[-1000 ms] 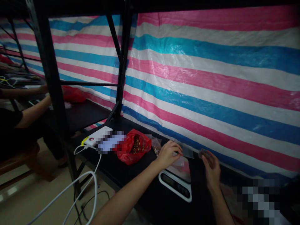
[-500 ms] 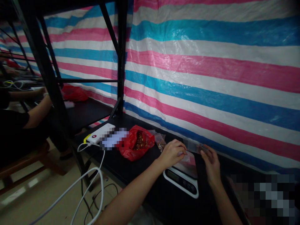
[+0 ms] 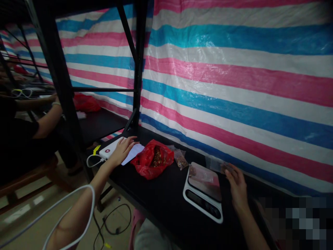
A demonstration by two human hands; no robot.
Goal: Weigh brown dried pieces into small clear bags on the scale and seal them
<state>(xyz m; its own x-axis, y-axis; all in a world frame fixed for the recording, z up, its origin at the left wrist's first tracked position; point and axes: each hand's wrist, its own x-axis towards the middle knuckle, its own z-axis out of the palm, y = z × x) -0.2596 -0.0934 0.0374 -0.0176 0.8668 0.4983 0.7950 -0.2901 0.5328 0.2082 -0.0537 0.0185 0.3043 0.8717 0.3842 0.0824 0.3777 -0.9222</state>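
Observation:
My left hand [image 3: 124, 150] is stretched out over a white box-like device [image 3: 110, 147] and a pale sheet of paper [image 3: 132, 153], with its fingers apart; whether it touches them I cannot tell. At the right, my right hand [image 3: 238, 184] has thumb and fingers closed on a clear plastic bag [image 3: 214, 163] with something brown at its near end. Between the hands stands a white digital scale [image 3: 203, 198], and a small clear bag [image 3: 194, 171] with brown bits lies on its plate. An open red plastic bag [image 3: 140, 166] holds small brown pieces [image 3: 158, 158].
More small filled clear bags [image 3: 180, 159] lie between the red bag and the scale on the black table [image 3: 156, 194]. A white cable [image 3: 91, 198] loops past my left forearm. Black metal posts [image 3: 139, 69] and a striped sheet [image 3: 234, 86] rise behind. Another person [image 3: 47, 121] sits at left.
My left hand has moved left from above the scale to the white device and the paper, uncovering the bag on the scale plate. My right hand keeps its hold, almost still.

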